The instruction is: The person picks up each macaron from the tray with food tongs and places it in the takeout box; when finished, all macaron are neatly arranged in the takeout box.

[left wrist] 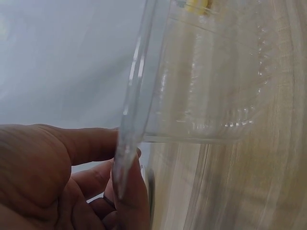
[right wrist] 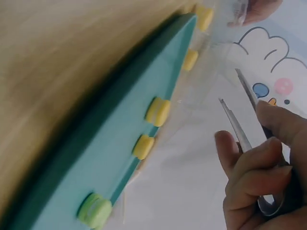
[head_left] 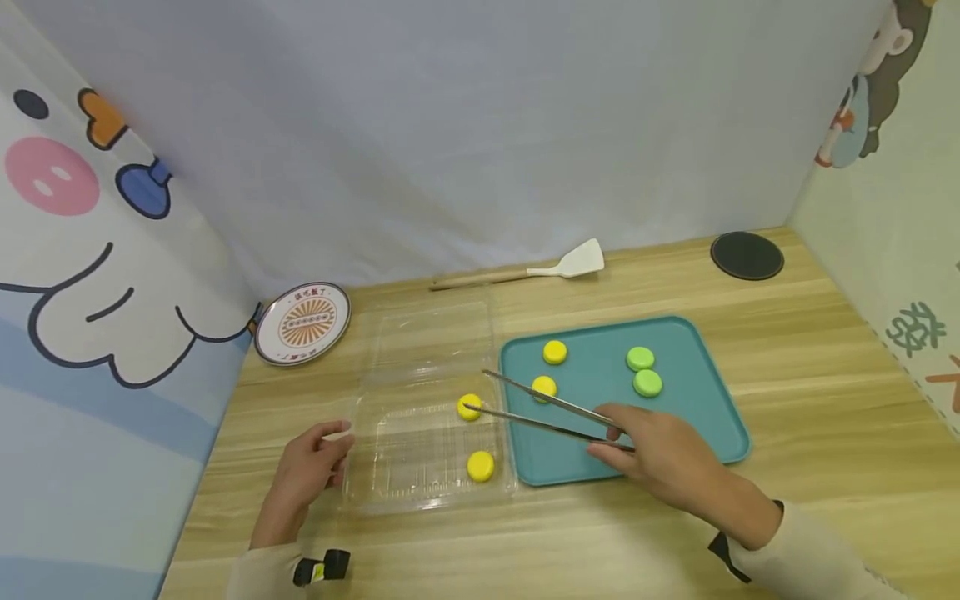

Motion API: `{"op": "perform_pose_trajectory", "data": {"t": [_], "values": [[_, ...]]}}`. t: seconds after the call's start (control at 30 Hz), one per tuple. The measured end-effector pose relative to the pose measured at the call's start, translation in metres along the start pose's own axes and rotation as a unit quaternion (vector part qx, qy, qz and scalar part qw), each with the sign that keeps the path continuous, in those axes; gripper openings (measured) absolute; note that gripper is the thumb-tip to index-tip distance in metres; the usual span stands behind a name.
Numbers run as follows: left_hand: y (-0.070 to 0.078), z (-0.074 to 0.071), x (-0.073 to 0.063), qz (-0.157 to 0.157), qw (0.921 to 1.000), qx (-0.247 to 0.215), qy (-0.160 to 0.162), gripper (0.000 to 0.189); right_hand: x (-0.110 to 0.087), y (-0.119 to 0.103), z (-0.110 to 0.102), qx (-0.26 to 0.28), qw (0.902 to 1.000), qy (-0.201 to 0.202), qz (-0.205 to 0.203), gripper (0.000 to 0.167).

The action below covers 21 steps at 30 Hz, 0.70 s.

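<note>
My left hand (head_left: 311, 465) pinches the left rim of a clear plastic container (head_left: 431, 503) between thumb and fingers, as the left wrist view shows close up. Its lid lies folded back behind it. Inside, along the right side, sit two yellow macarons (head_left: 481, 467). In my right hand (head_left: 663, 450) are long metal tongs (head_left: 566, 405), reaching left over a teal tray (head_left: 592, 367). Their tips are spread apart with nothing gripped, near the rear macaron in the container. Two more yellow macarons (head_left: 555, 352) and two green macarons (head_left: 641, 359) rest on the tray.
Behind the container lies a white spatula (head_left: 581, 259) with a wooden handle. A patterned plate (head_left: 303, 323) stands at the back left, and a black round mat (head_left: 747, 255) lies at the back right. Curtain and printed walls border the wooden table (head_left: 817, 367).
</note>
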<state>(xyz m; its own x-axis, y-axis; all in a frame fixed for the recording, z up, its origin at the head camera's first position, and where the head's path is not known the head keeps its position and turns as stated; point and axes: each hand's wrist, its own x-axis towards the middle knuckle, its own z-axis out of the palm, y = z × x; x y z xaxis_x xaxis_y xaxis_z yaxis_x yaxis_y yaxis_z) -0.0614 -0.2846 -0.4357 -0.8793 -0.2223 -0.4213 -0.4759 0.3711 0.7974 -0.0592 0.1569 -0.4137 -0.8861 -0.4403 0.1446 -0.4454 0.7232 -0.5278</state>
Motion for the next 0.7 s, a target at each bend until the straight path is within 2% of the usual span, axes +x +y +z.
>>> {"op": "perform_pose_trajectory", "data": {"t": [0.13, 0.3, 0.7], "values": [[-0.002, -0.001, 0.0, -0.002, 1.0, -0.006, 0.003, 0.038, -0.002, 0.008, 0.002, -0.002, 0.9997, 0.004, 0.024, 0.037], [-0.002, 0.0, -0.001, 0.0, 0.9999, -0.011, 0.002, 0.037, -0.006, 0.018, 0.004, -0.019, 0.9991, 0.016, 0.035, 0.038], [-0.001, 0.001, -0.001, 0.005, 1.0, -0.005, 0.005, 0.036, -0.017, 0.035, 0.005, -0.04, 0.9974, 0.057, 0.022, 0.032]]}}
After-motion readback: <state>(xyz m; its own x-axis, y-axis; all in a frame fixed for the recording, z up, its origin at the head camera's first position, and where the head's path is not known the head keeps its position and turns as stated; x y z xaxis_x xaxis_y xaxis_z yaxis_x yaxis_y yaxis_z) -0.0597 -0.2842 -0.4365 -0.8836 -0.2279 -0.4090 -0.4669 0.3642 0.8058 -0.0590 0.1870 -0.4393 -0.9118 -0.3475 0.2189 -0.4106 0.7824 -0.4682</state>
